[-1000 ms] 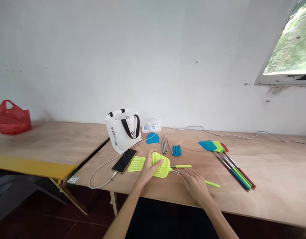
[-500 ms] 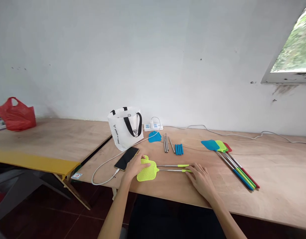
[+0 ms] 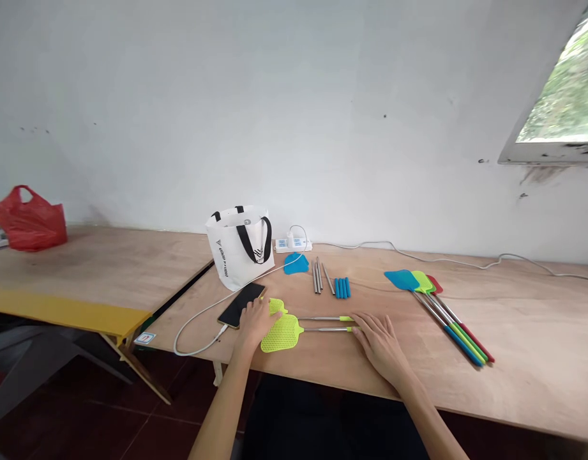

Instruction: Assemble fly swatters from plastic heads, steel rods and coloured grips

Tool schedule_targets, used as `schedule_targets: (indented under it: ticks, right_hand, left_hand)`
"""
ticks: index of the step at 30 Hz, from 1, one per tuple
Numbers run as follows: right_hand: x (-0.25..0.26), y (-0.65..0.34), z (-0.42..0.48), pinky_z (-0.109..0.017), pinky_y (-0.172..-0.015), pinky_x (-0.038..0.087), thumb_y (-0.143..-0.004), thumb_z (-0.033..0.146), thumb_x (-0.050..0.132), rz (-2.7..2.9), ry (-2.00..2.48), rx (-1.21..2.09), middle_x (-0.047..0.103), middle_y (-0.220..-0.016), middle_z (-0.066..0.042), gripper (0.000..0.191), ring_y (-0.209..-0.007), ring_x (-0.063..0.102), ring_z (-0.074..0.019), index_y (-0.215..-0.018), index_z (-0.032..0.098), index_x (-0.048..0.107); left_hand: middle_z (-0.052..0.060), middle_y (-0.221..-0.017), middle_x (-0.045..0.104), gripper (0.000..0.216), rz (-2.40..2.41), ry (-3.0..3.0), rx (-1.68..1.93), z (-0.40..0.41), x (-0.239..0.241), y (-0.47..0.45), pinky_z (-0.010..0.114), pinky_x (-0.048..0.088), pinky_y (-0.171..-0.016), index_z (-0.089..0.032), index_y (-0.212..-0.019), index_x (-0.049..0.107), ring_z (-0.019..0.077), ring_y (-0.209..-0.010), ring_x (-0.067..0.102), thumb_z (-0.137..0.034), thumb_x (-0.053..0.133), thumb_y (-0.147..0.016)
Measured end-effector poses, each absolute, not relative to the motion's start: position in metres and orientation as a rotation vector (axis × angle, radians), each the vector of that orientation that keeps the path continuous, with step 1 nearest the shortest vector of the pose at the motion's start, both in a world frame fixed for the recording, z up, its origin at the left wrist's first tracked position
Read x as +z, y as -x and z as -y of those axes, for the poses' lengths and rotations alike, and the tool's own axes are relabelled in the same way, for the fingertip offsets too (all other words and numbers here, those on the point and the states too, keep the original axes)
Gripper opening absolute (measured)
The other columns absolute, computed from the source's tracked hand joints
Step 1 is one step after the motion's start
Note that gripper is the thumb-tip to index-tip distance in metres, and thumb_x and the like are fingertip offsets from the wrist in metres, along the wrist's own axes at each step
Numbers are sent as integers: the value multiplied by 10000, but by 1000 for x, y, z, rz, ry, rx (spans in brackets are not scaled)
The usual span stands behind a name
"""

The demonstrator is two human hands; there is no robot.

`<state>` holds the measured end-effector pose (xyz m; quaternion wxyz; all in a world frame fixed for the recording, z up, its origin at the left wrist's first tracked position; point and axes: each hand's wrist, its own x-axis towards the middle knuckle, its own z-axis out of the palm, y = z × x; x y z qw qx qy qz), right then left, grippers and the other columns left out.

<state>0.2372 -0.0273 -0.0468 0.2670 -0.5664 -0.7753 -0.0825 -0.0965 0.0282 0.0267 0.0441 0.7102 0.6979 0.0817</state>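
Note:
Two yellow-green fly swatters lie side by side on the wooden table, heads to the left and handles to the right. My left hand (image 3: 255, 321) rests at the left edge of the heads, fingers apart, covering part of the far fly swatter (image 3: 278, 306). Closer to me, the near fly swatter (image 3: 280, 333) has its perforated head in plain sight. My right hand (image 3: 380, 345) lies flat with fingers spread over the ends of both handles, hiding their tips. Behind them are several blue grip sleeves (image 3: 343, 288), metal tubes (image 3: 317, 276) and blue swatter heads (image 3: 296, 263).
To the right lie blue, green and red fly swatters (image 3: 442, 319). A phone (image 3: 242, 305) with a white cable sits left of my left hand. Behind it stand a white tote bag (image 3: 239, 252) and a power strip (image 3: 294, 245). A red bag (image 3: 30, 220) is far left.
My right hand has flattened and shifted left over the handle ends. My left fingers have shifted, and more of the far swatter's head shows. The view has moved slightly.

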Motion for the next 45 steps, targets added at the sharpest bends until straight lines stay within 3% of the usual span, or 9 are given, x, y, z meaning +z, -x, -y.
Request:
schedule_targets:
  ticks: [4, 8, 12, 15, 22, 27, 31, 35, 45]
  right_hand:
    - [-53, -240, 25, -587, -1093, 341, -1066, 394, 331, 1963, 1598, -398, 703, -1102, -80, 372, -1044, 621, -255, -1224, 286, 650]
    - [-56, -244, 21, -533, -1022, 389, -1055, 409, 358, 1938, 1629, -451, 693, -1050, -80, 341, -997, 611, -270, -1108, 274, 666]
    - [-56, -248, 18, -458, -931, 431, -1049, 400, 382, 1915, 1651, -355, 680, -973, -72, 296, -956, 618, -268, -954, 240, 613]
    - [-55, -250, 17, -431, -915, 430, -1046, 368, 399, 1903, 1638, -273, 679, -946, -56, 249, -941, 624, -257, -916, 244, 572]
    - [-50, -251, 19, -383, -859, 462, -1034, 301, 406, 1909, 1531, -93, 650, -964, -54, 202, -933, 604, -239, -948, 253, 583]
    - [-51, -251, 21, -392, -838, 482, -1033, 291, 377, 1901, 1502, -64, 573, -943, -66, 253, -926, 552, -250, -1044, 260, 627]
    - [-54, -252, 20, -408, -843, 481, -1031, 288, 370, 1838, 1533, -82, 545, -940, -69, 256, -917, 533, -253, -981, 252, 619]
    - [-54, -253, 19, -407, -834, 479, -1020, 262, 380, 1827, 1524, -112, 569, -1005, -79, 240, -962, 543, -262, -1012, 261, 620]
    - [-49, -250, 22, -405, -828, 467, -1022, 212, 352, 1876, 1489, -157, 622, -1030, -70, 339, -980, 562, -265, -1198, 295, 630]
  left_hand:
    - [170, -1355, 620, 431, -2018, -2216, 279, -32, 19, 94, 480, 429, -993, -198, -1247, 655, 383, -1251, 544, -468, 461, -973]
    - [140, -1379, 613, 456, -1946, -2289, 280, -37, 13, 94, 468, 450, -955, -214, -1163, 714, 367, -1231, 563, -374, 305, -1040]
    - [117, -1403, 603, 415, -2000, -2284, 299, -39, 11, 91, 453, 445, -948, -261, -1279, 674, 360, -1215, 565, -337, 348, -1034]
    - [152, -1420, 581, 421, -2093, -2281, 333, -37, 9, 85, 457, 423, -973, -222, -1362, 606, 373, -1236, 540, -342, 395, -1019]
    - [226, -1287, 598, 526, -2249, -2234, 408, -38, 4, 76, 431, 408, -954, -102, -1373, 521, 369, -1194, 537, -465, 393, -1015]
    - [201, -1275, 593, 503, -2265, -2210, 426, -42, 0, 78, 421, 406, -943, -125, -1386, 494, 352, -1177, 544, -443, 438, -1000]
    - [200, -1290, 584, 537, -2259, -2215, 425, -41, 0, 78, 417, 398, -952, -130, -1397, 474, 354, -1189, 545, -485, 455, -995]
    - [230, -1228, 584, 641, -2337, -2201, 458, -38, -1, 74, 429, 400, -939, -64, -1323, 532, 375, -1162, 541, -593, 409, -984]
    - [227, -1255, 573, 705, -2299, -2193, 490, -42, -7, 76, 451, 408, -942, -73, -1286, 578, 375, -1184, 525, -661, 362, -963]
